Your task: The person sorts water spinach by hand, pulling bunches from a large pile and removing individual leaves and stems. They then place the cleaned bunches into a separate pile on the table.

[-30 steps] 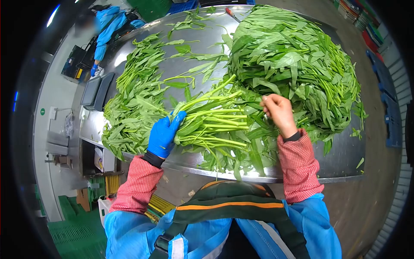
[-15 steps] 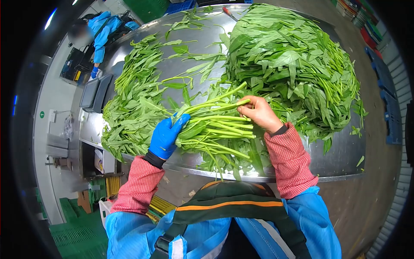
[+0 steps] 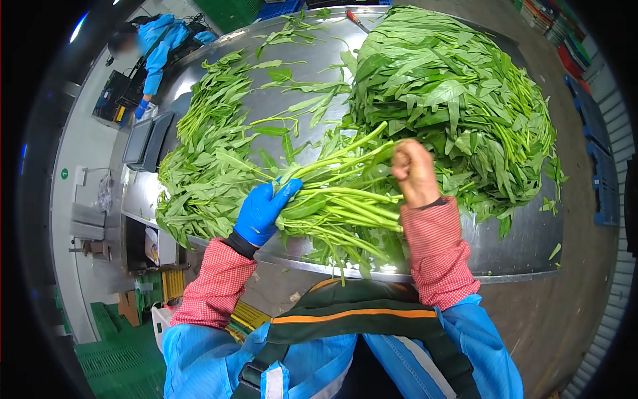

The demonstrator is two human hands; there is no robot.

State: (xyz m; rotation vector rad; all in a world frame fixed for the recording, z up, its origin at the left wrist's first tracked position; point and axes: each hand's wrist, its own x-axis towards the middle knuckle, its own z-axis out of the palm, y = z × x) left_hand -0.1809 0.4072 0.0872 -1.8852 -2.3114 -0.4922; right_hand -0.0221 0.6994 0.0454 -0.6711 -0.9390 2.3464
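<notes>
My left hand (image 3: 264, 211), in a blue glove, is closed round a bunch of leafy green stems (image 3: 345, 206) above the table's front part. The cut ends of the stems point right. My bare right hand (image 3: 415, 171) is raised at the bunch's right end, its fingers curled in and slightly blurred; whatever they pinch is too small to make out. Behind it rises a big heap of greens (image 3: 452, 106). A looser pile of greens (image 3: 216, 153) lies to the left of my left hand.
The metal table (image 3: 512, 256) has its front edge before my apron. A red-handled tool (image 3: 357, 20) lies at the far edge. Grey trays (image 3: 149, 141) stand at the left. Another person (image 3: 159, 46) in blue is at the far left. Green crates (image 3: 126, 352) are at lower left.
My right hand has moved right and slightly up from the stem tips, and its fingers have curled in. My left hand has shifted slightly right with the bunch.
</notes>
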